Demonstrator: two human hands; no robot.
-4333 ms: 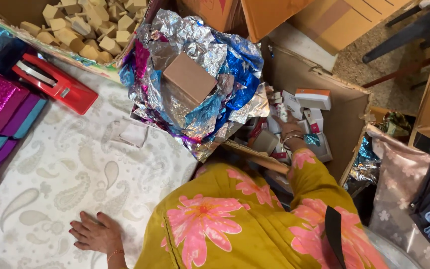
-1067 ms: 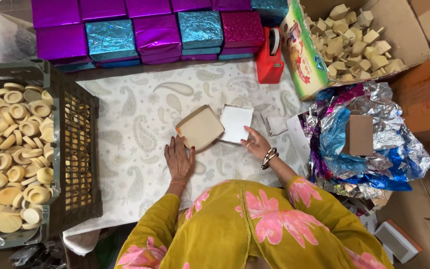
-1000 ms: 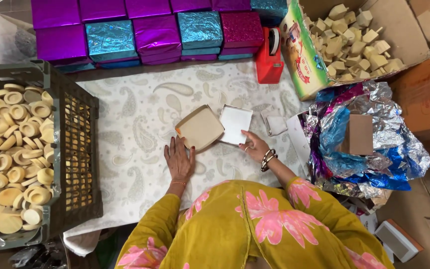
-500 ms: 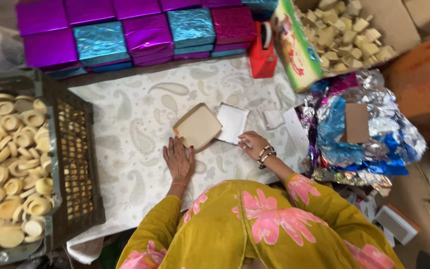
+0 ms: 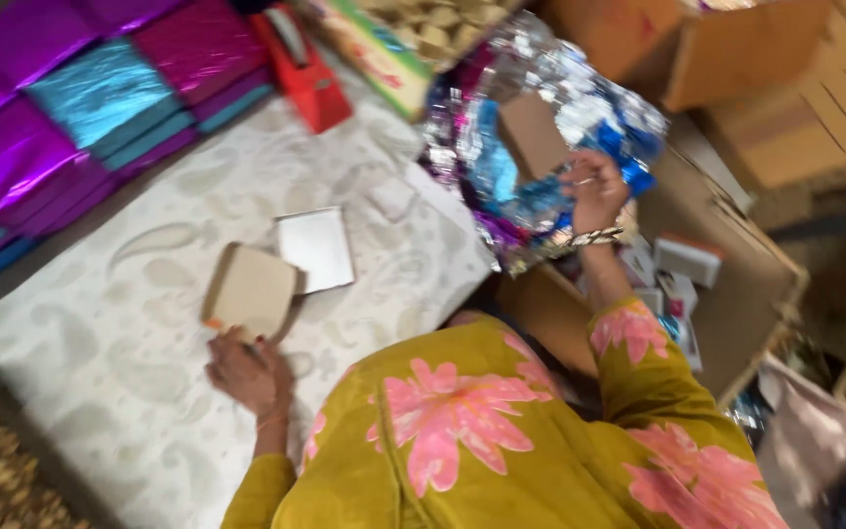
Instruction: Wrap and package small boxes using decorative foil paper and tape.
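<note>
The left hand lies flat, fingers spread, on the patterned cloth, fingertips touching the near corner of the cardboard tray, which sits tilted, corner toward the person. The right hand reaches into the foil pile off the cloth's right edge, seemingly pinching foil; motion blur hides the fingers.

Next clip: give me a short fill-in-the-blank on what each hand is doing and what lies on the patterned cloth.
1. The right hand reaches into the pile of shiny ____ sheets.
2. The left hand rests on the cloth at the edge of a flat ____ box.
3. Beside that box lies a ____ square card.
4. Behind the cloth stand wrapped boxes in purple, magenta and ____.

Missing words: foil; brown; white; blue
</note>
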